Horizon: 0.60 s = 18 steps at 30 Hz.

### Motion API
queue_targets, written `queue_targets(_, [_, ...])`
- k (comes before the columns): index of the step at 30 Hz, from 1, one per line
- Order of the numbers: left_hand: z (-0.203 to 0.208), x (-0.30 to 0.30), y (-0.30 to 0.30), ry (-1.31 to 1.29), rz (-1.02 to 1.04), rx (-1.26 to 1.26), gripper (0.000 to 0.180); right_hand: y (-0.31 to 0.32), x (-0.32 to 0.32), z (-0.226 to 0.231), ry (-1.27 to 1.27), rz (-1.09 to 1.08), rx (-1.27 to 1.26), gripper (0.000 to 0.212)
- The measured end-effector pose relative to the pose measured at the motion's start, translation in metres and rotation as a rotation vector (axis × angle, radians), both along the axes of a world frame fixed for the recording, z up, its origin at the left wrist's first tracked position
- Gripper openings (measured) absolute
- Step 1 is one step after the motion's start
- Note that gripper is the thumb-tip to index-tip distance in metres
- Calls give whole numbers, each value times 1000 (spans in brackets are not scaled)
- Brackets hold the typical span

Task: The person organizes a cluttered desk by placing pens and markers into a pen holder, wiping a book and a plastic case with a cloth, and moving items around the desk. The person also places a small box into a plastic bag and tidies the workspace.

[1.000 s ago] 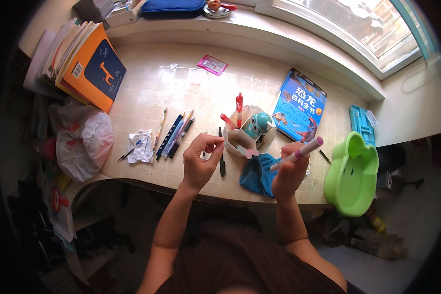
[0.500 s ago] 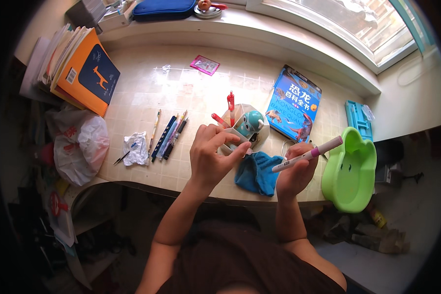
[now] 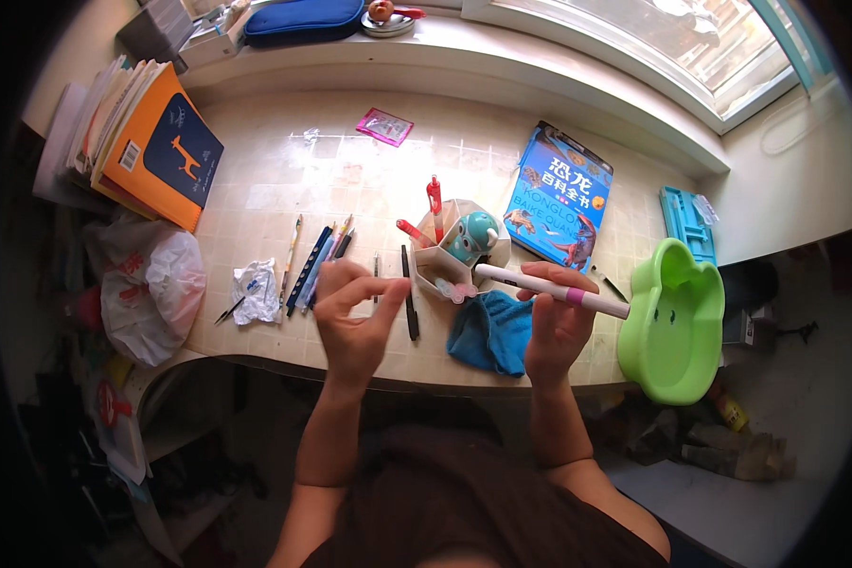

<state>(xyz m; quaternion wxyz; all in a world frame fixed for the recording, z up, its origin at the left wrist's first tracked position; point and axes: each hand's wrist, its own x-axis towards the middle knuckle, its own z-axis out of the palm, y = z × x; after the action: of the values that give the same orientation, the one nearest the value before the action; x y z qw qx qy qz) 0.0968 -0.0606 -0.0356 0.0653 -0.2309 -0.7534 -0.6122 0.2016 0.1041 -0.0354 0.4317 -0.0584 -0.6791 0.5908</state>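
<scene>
My right hand (image 3: pixel 560 327) grips a white marker (image 3: pixel 549 284) with a purple band, lying nearly level across the fingers. To its left, my left hand (image 3: pixel 350 327) is closed in a pinch, thumb and forefinger together; whether anything small is between them is hidden. Just beyond that hand, a black pen (image 3: pixel 409 308) and a slimmer pen (image 3: pixel 377 270) lie on the table. Between and beyond both hands stands a white pen holder (image 3: pixel 424 270) with red pens (image 3: pixel 434 208) and a teal animal-shaped object (image 3: pixel 470 237) in it. A blue cloth (image 3: pixel 490 333) lies nearest the right hand.
On the left are several pens (image 3: pixel 317 265), a crumpled tissue (image 3: pixel 256 292), a plastic bag (image 3: pixel 151 284) and upright books (image 3: pixel 166 147). A blue book (image 3: pixel 560 199), a teal case (image 3: pixel 688 227) and a green basin (image 3: pixel 672 331) are on the right. A pink packet (image 3: pixel 384 127) lies far back.
My left hand has drawn back from the pen holder toward the left, uncovering the black pen. My right hand has tilted the marker, whose left end now points toward the holder.
</scene>
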Motion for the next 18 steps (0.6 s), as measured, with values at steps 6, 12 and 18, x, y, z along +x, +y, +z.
queue_targets(6, [-22,-19,-113,-66,285,-159,14,0,-6,-7,-133,7,258,19])
queue_targets(12, [-51,-14,-167,-102,437,-562,14,-16,-22,-3,-263,-98,472,24])
queue_targets(18, [-31,-10,-124,57,405,-531,35,-28,-26,-7,-374,-113,307,25])
